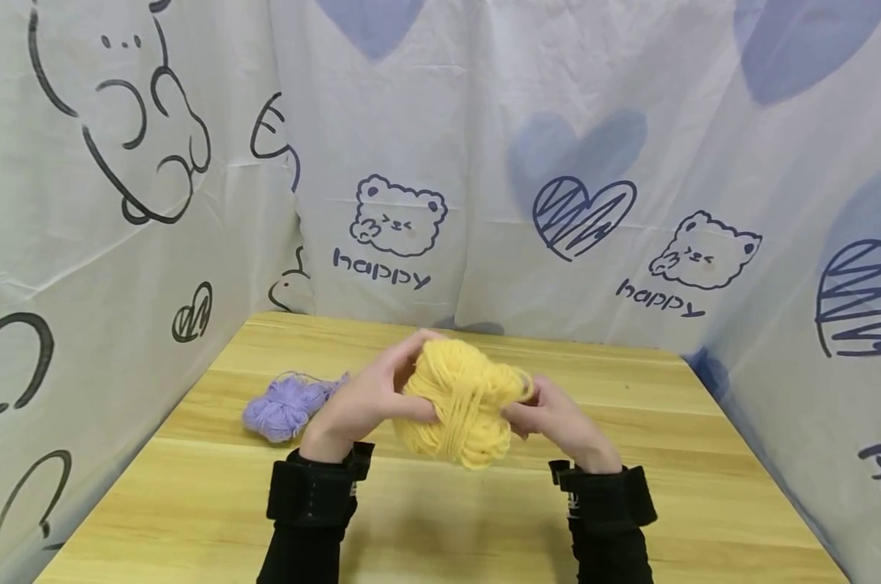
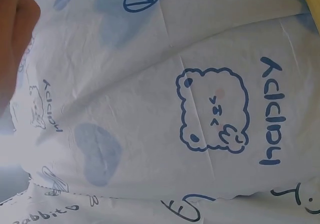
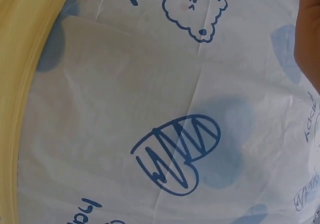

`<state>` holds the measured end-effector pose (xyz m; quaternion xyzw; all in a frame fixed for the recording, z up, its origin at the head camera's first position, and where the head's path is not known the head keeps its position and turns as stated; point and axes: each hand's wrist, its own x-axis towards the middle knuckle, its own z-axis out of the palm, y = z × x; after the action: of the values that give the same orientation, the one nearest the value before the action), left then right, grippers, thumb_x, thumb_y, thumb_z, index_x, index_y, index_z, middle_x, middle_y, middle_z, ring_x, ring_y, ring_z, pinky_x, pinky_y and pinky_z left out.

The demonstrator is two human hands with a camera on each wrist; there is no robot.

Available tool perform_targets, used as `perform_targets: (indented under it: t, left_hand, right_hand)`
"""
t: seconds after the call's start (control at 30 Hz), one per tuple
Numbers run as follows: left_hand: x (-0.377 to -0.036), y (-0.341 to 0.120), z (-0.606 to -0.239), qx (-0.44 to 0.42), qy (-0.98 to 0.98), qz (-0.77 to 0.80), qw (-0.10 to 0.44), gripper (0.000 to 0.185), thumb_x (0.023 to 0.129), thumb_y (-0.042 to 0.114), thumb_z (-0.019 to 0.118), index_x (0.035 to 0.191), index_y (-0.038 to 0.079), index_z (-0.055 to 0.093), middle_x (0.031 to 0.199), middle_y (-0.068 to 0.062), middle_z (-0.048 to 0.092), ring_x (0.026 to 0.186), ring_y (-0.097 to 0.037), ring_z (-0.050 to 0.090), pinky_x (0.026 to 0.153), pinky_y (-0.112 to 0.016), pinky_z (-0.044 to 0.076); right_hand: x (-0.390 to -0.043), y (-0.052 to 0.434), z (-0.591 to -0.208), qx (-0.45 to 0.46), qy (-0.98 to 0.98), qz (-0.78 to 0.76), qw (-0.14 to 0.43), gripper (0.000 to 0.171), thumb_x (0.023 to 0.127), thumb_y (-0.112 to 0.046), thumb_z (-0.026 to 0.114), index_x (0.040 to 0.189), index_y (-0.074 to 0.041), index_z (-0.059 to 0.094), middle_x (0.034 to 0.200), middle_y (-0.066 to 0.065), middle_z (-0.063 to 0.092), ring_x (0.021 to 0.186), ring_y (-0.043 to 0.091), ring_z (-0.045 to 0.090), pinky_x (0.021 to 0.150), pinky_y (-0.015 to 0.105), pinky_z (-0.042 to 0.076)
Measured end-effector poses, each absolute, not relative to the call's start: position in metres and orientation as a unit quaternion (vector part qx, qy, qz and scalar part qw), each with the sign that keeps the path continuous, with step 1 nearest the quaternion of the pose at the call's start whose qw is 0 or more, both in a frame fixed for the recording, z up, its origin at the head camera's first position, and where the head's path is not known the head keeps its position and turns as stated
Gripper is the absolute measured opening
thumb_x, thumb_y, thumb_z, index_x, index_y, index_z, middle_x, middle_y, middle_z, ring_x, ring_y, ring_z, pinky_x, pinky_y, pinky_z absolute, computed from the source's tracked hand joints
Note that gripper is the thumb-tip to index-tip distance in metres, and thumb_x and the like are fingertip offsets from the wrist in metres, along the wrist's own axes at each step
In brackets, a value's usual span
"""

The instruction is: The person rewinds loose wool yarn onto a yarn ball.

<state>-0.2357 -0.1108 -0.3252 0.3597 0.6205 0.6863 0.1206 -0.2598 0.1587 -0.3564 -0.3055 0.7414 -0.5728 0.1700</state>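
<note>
A thick skein of yellow yarn [image 1: 461, 401], with strands wrapped round its middle, is held above the wooden table in the head view. The left hand [image 1: 371, 397] grips it from the left, thumb across the near side. At the skein's right end, the right hand [image 1: 557, 418] pinches some yellow strands between thumb and fingers; its fingertips are partly hidden by the yarn. Each wrist view catches only an edge of its hand, the left hand [image 2: 17, 39] at upper left and the right hand [image 3: 309, 39] at upper right, without the yarn.
A smaller skein of purple yarn [image 1: 283, 408] lies on the table [image 1: 667, 503] left of the left hand, with loose strands reaching toward the wrist. White printed cloth [image 1: 484, 203] with hearts and bears stands round the table's back and sides.
</note>
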Motion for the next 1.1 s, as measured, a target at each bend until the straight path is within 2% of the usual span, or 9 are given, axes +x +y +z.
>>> perform_targets:
  t: [0.13,0.3,0.43,0.53,0.67,0.8,0.97,1.1]
  left_hand:
    - [-0.236,-0.108,-0.327,0.389,0.656,0.634,0.132,0.061,0.073,0.0,0.07,0.129,0.007,0.048,0.111,-0.011,0.059,0.096,-0.023,0.061,0.083,-0.041,0.057]
    - [-0.24,-0.103,-0.331,0.385,0.749,0.535,0.067,0.059,0.07,0.005,0.072,0.125,0.015,0.053,0.106,-0.007,0.06,0.09,-0.02,0.059,0.077,-0.033,0.055]
    - [-0.24,-0.099,-0.333,0.329,0.807,0.491,0.019,0.059,0.068,0.005,0.072,0.123,0.017,0.054,0.102,-0.004,0.061,0.085,-0.017,0.057,0.072,-0.029,0.053]
    - [-0.24,-0.095,-0.332,0.273,0.823,0.497,-0.01,0.057,0.068,0.006,0.073,0.121,0.018,0.053,0.1,-0.003,0.06,0.083,-0.016,0.056,0.07,-0.03,0.053]
    - [-0.24,-0.093,-0.329,0.206,0.823,0.527,-0.053,0.057,0.07,0.009,0.076,0.12,0.018,0.051,0.1,-0.005,0.06,0.083,-0.018,0.057,0.069,-0.031,0.052]
    - [-0.24,-0.093,-0.327,0.154,0.805,0.566,-0.086,0.058,0.071,0.012,0.079,0.121,0.018,0.048,0.106,-0.008,0.059,0.087,-0.021,0.058,0.07,-0.031,0.055]
    - [-0.241,-0.094,-0.327,0.135,0.752,0.637,-0.101,0.058,0.074,0.008,0.076,0.122,0.014,0.045,0.114,-0.009,0.057,0.098,-0.023,0.058,0.077,-0.033,0.057]
    - [-0.24,-0.095,-0.326,0.137,0.718,0.675,-0.1,0.056,0.076,0.006,0.074,0.122,0.011,0.042,0.116,-0.011,0.055,0.1,-0.023,0.057,0.079,-0.035,0.057]
  right_hand:
    - [-0.261,0.16,-0.353,-0.272,0.757,-0.578,0.14,0.009,0.093,-0.015,0.059,0.09,-0.008,0.062,0.074,-0.005,0.053,0.06,0.007,0.044,0.052,0.019,0.041]
    - [-0.258,0.158,-0.347,-0.251,0.755,-0.601,0.077,0.022,0.096,-0.026,0.057,0.09,-0.005,0.061,0.066,-0.002,0.046,0.054,0.014,0.037,0.047,0.026,0.033]
    - [-0.252,0.155,-0.341,-0.243,0.745,-0.62,0.034,0.023,0.097,-0.024,0.056,0.095,-0.002,0.061,0.061,0.001,0.043,0.052,0.015,0.037,0.046,0.028,0.033]
    - [-0.244,0.149,-0.336,-0.243,0.744,-0.622,0.017,0.026,0.097,-0.023,0.057,0.099,0.002,0.061,0.063,0.001,0.048,0.051,0.012,0.042,0.042,0.026,0.035]
    - [-0.238,0.141,-0.333,-0.281,0.736,-0.616,0.022,0.026,0.097,-0.019,0.056,0.101,0.006,0.062,0.066,0.002,0.059,0.047,0.014,0.049,0.038,0.029,0.04]
    - [-0.236,0.136,-0.335,-0.316,0.725,-0.61,0.049,0.022,0.098,-0.016,0.055,0.102,0.004,0.064,0.071,0.002,0.066,0.047,0.02,0.054,0.039,0.034,0.045]
    - [-0.237,0.133,-0.339,-0.335,0.721,-0.601,0.08,0.02,0.096,-0.014,0.057,0.101,0.002,0.067,0.076,0.003,0.071,0.049,0.024,0.057,0.041,0.034,0.047]
    - [-0.24,0.134,-0.342,-0.339,0.736,-0.58,0.08,0.019,0.095,-0.015,0.059,0.099,-0.001,0.07,0.076,0.01,0.071,0.052,0.026,0.059,0.045,0.034,0.048]
